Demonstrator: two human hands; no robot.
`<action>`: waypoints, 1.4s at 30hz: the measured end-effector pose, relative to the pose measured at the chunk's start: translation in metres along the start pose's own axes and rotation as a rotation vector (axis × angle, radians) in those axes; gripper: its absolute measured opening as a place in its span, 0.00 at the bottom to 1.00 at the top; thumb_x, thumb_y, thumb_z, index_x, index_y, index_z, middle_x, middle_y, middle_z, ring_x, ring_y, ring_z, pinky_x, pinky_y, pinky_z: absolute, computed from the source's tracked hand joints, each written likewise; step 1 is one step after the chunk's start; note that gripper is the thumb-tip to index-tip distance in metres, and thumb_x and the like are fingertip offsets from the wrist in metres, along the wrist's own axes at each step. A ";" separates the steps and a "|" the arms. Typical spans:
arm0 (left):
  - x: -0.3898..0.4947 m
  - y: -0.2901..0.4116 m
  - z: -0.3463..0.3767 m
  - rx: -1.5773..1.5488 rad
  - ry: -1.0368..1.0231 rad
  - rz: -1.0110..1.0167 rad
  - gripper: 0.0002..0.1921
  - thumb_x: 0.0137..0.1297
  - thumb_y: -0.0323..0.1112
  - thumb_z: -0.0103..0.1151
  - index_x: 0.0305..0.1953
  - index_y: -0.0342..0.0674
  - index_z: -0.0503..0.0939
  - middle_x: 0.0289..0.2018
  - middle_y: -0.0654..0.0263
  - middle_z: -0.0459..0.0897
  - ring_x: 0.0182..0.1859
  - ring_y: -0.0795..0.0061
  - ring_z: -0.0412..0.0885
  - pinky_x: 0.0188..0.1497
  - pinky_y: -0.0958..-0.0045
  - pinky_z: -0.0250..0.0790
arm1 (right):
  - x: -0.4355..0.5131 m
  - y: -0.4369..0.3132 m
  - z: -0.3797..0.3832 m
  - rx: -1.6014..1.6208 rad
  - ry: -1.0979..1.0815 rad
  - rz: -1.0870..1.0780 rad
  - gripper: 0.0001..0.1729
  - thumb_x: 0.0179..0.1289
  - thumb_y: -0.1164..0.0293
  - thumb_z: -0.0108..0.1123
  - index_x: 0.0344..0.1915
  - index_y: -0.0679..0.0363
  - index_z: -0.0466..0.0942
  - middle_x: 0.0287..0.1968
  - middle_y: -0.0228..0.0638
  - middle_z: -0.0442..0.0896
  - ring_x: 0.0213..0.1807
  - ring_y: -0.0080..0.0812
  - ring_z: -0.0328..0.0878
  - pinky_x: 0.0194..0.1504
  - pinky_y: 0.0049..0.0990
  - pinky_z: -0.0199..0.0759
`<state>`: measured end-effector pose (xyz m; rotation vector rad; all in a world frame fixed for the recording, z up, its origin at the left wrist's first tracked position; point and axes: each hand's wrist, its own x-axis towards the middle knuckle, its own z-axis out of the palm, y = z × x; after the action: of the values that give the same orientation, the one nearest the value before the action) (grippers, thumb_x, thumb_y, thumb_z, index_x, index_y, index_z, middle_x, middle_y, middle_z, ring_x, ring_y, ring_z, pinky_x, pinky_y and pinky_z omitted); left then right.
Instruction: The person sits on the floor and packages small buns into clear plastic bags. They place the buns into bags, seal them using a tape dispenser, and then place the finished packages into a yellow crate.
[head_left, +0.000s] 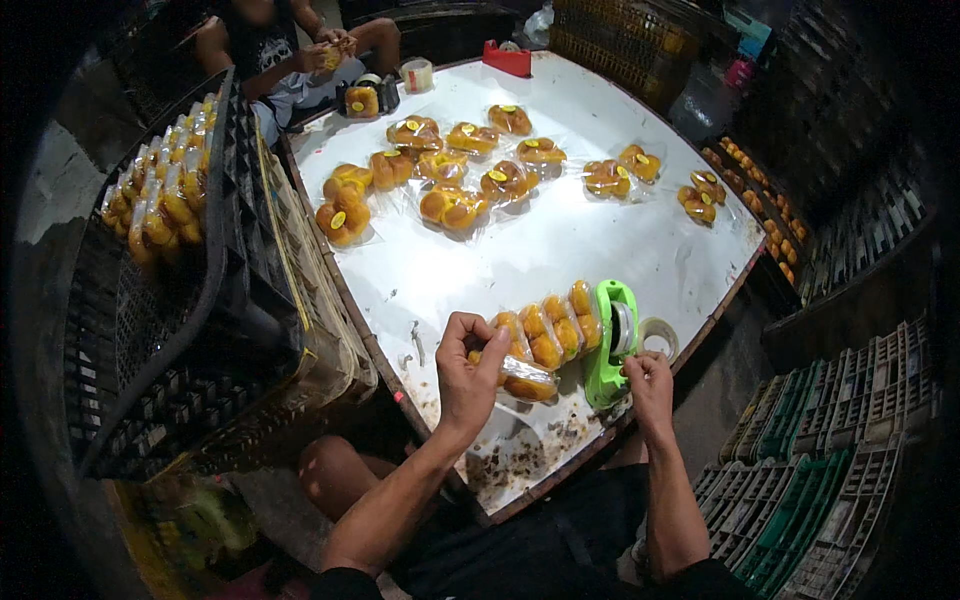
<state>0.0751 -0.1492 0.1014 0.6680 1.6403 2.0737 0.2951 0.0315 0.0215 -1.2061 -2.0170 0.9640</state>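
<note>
My left hand (471, 367) pinches the clear wrap of a packaged bread roll (529, 381) at the table's near edge. Right behind it stands a row of several wrapped rolls (556, 319). At the row's right end is a green tape dispenser (611, 375) with a roll of tape in it. My right hand (649, 382) is at the dispenser's near right side, fingertips pinched together; whether tape is between them is too small to tell. A loose roll of clear tape (658, 337) lies just beyond that hand.
Several bagged buns (454, 208) with yellow stickers are spread over the white table (577, 247). Black crates (255, 277) at left hold wrapped rolls (169, 180). At the far edge are a red dispenser (507, 60) and a co-worker's hands (330, 51). Stacked crates (810, 435) stand at right.
</note>
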 end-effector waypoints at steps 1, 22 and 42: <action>0.002 -0.001 0.000 0.009 0.016 0.005 0.08 0.68 0.27 0.60 0.36 0.40 0.70 0.30 0.73 0.72 0.33 0.87 0.69 0.34 0.81 0.65 | 0.005 -0.009 -0.001 0.016 0.019 0.004 0.21 0.68 0.59 0.62 0.29 0.69 0.78 0.34 0.38 0.74 0.37 0.31 0.73 0.42 0.30 0.67; -0.008 -0.004 -0.029 0.212 -0.668 -0.274 0.11 0.62 0.31 0.63 0.33 0.39 0.68 0.27 0.73 0.69 0.30 0.82 0.67 0.31 0.75 0.63 | -0.052 -0.134 0.024 -0.030 -0.628 -0.450 0.16 0.67 0.62 0.61 0.33 0.65 0.78 0.42 0.43 0.76 0.44 0.39 0.73 0.45 0.35 0.68; 0.006 -0.060 -0.024 0.224 -0.200 -0.340 0.44 0.63 0.51 0.68 0.66 0.25 0.57 0.59 0.41 0.70 0.61 0.54 0.73 0.63 0.61 0.67 | 0.039 -0.109 0.033 -0.526 -0.128 -0.254 0.21 0.66 0.65 0.62 0.53 0.67 0.75 0.40 0.50 0.81 0.47 0.47 0.78 0.50 0.41 0.71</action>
<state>0.0568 -0.1509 0.0388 0.5966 1.7450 1.5513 0.2020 0.0221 0.0971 -1.1189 -2.5498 0.4028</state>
